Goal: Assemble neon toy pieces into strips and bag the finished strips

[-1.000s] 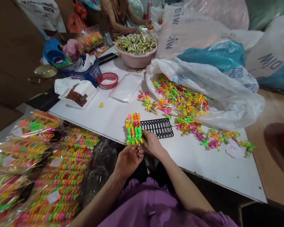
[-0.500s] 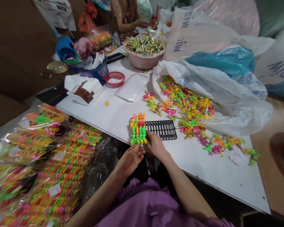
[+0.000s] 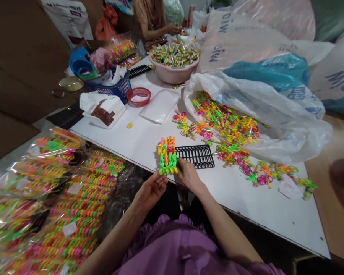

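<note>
A black plastic rack (image 3: 196,156) lies near the table's front edge, with its slotted part bare on the right. Small bright plastic toys (image 3: 167,162) in green, orange, yellow and pink sit in rows on its left end. My right hand (image 3: 190,176) is closed on the rack's near edge, just right of the toys; its fingertips are partly hidden. My left hand (image 3: 151,191) is beside the toys' lower left corner, palm turned up, with fingers loosely bent and apart. Nothing shows in it.
Loose toys (image 3: 229,118) spill from a clear plastic bag (image 3: 298,133) on the right. A pink basin (image 3: 174,72), red basket (image 3: 139,97) and blue basket (image 3: 114,89) stand farther back. Bagged toy packs (image 3: 77,202) are piled at lower left. Another person (image 3: 151,23) works across the table.
My left hand has moved left and slightly up along the toys' lower edge, its fingers bending more. My right hand and the rack stay about where they were.
</note>
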Demonstrator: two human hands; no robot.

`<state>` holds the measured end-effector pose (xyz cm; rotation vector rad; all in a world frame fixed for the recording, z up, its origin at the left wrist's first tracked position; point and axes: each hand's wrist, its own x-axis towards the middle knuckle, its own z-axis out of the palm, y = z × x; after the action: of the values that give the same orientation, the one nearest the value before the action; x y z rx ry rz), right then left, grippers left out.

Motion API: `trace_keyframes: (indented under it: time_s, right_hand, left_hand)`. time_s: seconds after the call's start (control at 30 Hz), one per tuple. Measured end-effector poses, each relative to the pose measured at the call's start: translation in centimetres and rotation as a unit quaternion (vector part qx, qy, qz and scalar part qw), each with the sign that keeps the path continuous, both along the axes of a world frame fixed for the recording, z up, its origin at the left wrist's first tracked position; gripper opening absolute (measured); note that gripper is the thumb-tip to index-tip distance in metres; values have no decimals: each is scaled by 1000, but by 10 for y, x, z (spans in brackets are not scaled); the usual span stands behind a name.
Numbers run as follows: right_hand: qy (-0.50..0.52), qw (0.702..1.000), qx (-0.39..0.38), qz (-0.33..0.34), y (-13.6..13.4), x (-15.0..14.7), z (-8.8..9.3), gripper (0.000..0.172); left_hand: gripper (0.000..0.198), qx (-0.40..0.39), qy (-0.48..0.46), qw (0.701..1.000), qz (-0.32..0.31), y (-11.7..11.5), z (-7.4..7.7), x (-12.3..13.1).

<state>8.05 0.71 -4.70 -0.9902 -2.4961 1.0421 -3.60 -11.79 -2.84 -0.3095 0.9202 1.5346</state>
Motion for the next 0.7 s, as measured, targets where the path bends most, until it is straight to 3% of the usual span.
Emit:
trace_keyframes:
  time_s: [0.17, 0.33, 0.47, 0.5, 0.53, 0.57, 0.63, 0.7]
  right_hand:
    - [0, 1000, 8, 6, 0, 0, -2, 2]
    - [-37, 999, 6, -4, -1, -2, 1, 3]
    - [-53, 998, 11, -20, -6, -3, 6, 4]
    - [-54, 998, 8, -25, -8, -4, 6, 4]
    - [-51, 998, 5, -31, -11, -6, 5, 5]
    - [-49, 998, 4, -35, -13, -8, 4, 5]
    - [-36, 999, 11, -34, -16, -13, -1, 8]
    - [-17, 999, 21, -21, -15, -13, -3, 9]
  left_hand:
    - [14, 31, 8, 999, 44, 8, -10, 7]
    - [23, 67, 92, 991, 67, 10, -17, 17]
    - [31, 5, 239, 971, -21, -6, -12, 5]
    - [34, -30, 325, 944, -43, -9, -8, -1]
    - [38, -49, 437, 896, -62, -10, -4, -8]
    - [41, -58, 563, 822, -53, -8, 0, -14]
    - [47, -12, 764, 642, -61, 3, 9, -22]
    - [42, 63, 873, 471, -109, 19, 18, -24]
